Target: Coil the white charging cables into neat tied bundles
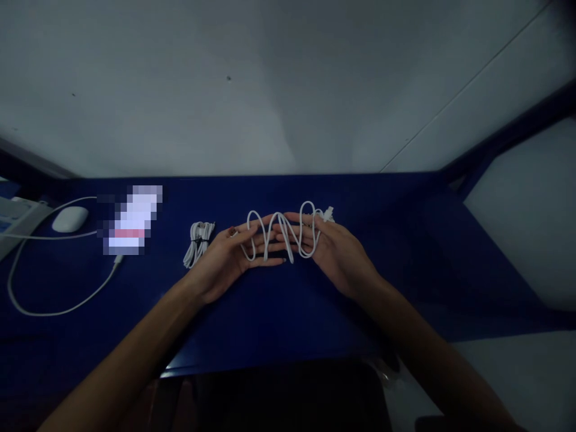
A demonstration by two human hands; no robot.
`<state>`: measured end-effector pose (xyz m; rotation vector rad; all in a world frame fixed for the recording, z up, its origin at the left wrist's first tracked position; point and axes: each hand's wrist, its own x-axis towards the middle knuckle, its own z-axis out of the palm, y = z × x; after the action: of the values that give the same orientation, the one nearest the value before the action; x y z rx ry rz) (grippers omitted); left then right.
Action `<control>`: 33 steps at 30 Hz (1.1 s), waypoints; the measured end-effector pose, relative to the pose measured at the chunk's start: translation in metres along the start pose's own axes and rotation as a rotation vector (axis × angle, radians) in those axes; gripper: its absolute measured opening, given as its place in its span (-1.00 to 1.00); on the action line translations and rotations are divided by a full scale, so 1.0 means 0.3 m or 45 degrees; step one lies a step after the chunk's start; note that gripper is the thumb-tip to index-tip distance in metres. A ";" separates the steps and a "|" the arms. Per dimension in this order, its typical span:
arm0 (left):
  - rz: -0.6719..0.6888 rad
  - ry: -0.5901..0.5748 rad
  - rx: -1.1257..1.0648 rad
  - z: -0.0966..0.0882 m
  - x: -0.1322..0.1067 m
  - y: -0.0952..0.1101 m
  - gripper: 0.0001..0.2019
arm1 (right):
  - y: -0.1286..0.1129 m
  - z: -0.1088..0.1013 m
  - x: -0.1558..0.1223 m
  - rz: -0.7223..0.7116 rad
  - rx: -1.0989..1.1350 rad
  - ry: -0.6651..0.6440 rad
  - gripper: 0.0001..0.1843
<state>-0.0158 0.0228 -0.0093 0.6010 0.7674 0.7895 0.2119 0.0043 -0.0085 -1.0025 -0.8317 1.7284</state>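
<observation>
A loose white charging cable (281,225) lies in wavy loops across the fingers of both hands, above the blue table. My left hand (229,255) holds its left part, thumb over the cable and fingers stretched beneath the loops. With its thumb pressing on the other part, my right hand (337,249) holds the cable near a white connector (329,213) that sticks out past the thumb. The fingertips of the two hands meet or overlap behind the loops. Just left of my left hand, a bundled white cable (198,243) with a dark tie rests on the table.
On the blue table (279,324), a phone with a lit, blurred screen (135,219) lies at the left, a white cord (63,313) plugged into it. A rounded white case (71,219) sits farther left, near a pale box (20,216). A grey wall (202,108) rises behind.
</observation>
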 end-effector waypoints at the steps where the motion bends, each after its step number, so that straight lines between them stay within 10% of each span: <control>1: 0.013 0.027 0.002 0.000 -0.001 0.001 -0.64 | -0.002 -0.005 0.002 0.001 -0.002 -0.008 -0.59; 24: -0.001 0.241 0.090 0.018 -0.020 0.037 -0.63 | -0.007 -0.011 0.000 0.055 0.025 0.118 -0.63; 33: -0.033 0.248 -0.293 0.033 -0.019 0.029 -0.70 | -0.009 -0.003 -0.007 0.013 -0.004 0.060 -0.62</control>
<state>-0.0141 0.0213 0.0049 0.3101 0.8461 0.9068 0.2142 0.0033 -0.0058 -1.0468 -0.8011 1.7061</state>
